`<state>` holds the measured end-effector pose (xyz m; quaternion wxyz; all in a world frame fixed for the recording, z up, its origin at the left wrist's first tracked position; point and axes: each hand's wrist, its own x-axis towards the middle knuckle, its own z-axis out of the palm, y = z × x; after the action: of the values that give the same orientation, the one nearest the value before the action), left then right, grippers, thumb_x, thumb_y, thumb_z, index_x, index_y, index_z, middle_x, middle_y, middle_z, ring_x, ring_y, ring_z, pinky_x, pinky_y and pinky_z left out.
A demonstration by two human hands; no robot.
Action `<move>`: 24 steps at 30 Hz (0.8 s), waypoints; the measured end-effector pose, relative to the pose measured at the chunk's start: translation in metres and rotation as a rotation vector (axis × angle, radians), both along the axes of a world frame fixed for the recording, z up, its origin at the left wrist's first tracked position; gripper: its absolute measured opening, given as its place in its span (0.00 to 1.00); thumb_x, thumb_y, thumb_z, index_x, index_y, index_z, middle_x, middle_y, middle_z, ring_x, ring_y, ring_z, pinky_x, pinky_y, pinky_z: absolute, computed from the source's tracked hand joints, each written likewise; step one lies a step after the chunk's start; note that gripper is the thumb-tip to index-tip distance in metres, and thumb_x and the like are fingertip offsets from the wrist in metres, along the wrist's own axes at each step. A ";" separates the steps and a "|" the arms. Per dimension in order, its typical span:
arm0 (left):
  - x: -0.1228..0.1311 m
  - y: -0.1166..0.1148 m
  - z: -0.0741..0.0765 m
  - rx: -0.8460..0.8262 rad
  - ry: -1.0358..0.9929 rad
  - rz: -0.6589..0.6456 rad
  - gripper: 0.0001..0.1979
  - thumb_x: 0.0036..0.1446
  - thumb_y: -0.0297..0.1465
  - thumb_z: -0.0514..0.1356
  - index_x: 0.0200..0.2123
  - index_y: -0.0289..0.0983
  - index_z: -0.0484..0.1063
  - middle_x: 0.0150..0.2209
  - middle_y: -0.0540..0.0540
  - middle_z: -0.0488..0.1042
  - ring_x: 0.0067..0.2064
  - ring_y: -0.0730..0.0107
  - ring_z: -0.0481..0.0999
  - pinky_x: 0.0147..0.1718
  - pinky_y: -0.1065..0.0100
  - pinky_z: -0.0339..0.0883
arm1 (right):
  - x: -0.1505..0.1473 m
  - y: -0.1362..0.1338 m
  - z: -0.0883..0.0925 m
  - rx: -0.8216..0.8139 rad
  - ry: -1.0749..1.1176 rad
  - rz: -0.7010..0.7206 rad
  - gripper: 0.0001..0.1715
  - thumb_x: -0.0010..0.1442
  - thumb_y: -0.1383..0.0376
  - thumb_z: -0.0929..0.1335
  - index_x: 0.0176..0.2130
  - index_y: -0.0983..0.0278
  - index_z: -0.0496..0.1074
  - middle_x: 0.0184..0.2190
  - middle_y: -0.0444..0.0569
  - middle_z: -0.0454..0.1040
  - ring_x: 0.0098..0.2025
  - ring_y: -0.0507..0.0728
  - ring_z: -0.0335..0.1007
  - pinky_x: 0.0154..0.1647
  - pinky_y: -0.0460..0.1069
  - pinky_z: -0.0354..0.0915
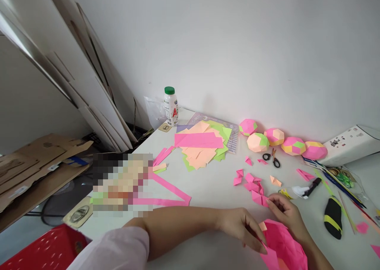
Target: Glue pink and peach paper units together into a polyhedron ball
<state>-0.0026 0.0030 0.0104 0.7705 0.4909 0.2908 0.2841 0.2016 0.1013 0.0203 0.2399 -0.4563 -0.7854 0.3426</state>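
Got the pink paper shell (287,238) pinched by its rim in the left hand (245,229), lower right of frame. Touching a folded pink piece (257,197) just up-left of it with the right hand (283,210), can't tell if gripped tbh. Slants down-right, toward those fingertips.

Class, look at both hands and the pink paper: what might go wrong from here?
The left hand holds the edge of the pink paper shape; squeezing might crease it. The right hand touches one of the small folded pieces; a nudge could scatter others. Scissors lie near those pieces, so a careless reach might snag them.
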 end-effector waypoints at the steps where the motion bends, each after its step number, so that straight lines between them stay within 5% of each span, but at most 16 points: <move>1: 0.001 0.000 -0.001 0.056 0.013 0.019 0.21 0.37 0.44 0.70 0.34 0.38 0.80 0.24 0.53 0.71 0.26 0.77 0.67 0.27 0.73 0.64 | 0.000 0.001 0.000 0.006 -0.005 0.008 0.16 0.55 0.53 0.67 0.26 0.62 0.69 0.24 0.47 0.69 0.25 0.54 0.63 0.24 0.47 0.63; 5: 0.006 0.007 -0.003 0.294 -0.050 0.094 0.17 0.39 0.44 0.69 0.27 0.37 0.81 0.20 0.52 0.66 0.24 0.75 0.64 0.29 0.68 0.62 | -0.001 0.001 -0.002 -0.013 0.010 0.010 0.17 0.55 0.52 0.67 0.26 0.62 0.69 0.22 0.46 0.68 0.24 0.55 0.63 0.23 0.47 0.62; 9: 0.005 0.008 0.001 0.418 -0.162 0.234 0.10 0.40 0.38 0.70 0.23 0.37 0.79 0.31 0.47 0.70 0.34 0.69 0.69 0.37 0.65 0.65 | -0.004 -0.004 -0.004 -0.034 0.091 -0.007 0.15 0.56 0.54 0.67 0.28 0.63 0.70 0.25 0.47 0.69 0.26 0.55 0.64 0.26 0.48 0.64; 13: -0.003 0.006 0.005 0.201 -0.233 0.244 0.06 0.40 0.31 0.70 0.27 0.39 0.78 0.44 0.46 0.66 0.49 0.60 0.66 0.47 0.61 0.62 | -0.007 -0.010 -0.003 0.067 0.191 0.000 0.12 0.56 0.58 0.68 0.27 0.63 0.71 0.30 0.50 0.71 0.33 0.57 0.68 0.33 0.49 0.65; 17: -0.010 0.007 0.006 0.036 -0.330 0.138 0.02 0.44 0.29 0.66 0.25 0.37 0.76 0.46 0.44 0.67 0.53 0.56 0.64 0.53 0.56 0.55 | -0.008 -0.013 -0.004 0.055 0.279 0.026 0.09 0.55 0.60 0.70 0.26 0.62 0.72 0.29 0.49 0.72 0.33 0.57 0.69 0.34 0.50 0.65; 24: -0.008 0.007 0.000 -0.034 -0.366 0.240 0.01 0.45 0.27 0.63 0.26 0.36 0.73 0.50 0.44 0.64 0.52 0.56 0.64 0.48 0.59 0.59 | -0.007 -0.015 -0.006 -0.030 0.350 0.082 0.05 0.54 0.62 0.71 0.28 0.61 0.75 0.29 0.47 0.71 0.33 0.55 0.68 0.30 0.48 0.65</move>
<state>-0.0102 0.0098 0.0101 0.7793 0.3802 0.2070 0.4531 0.1950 0.0861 0.0143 0.3518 -0.3610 -0.7443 0.4381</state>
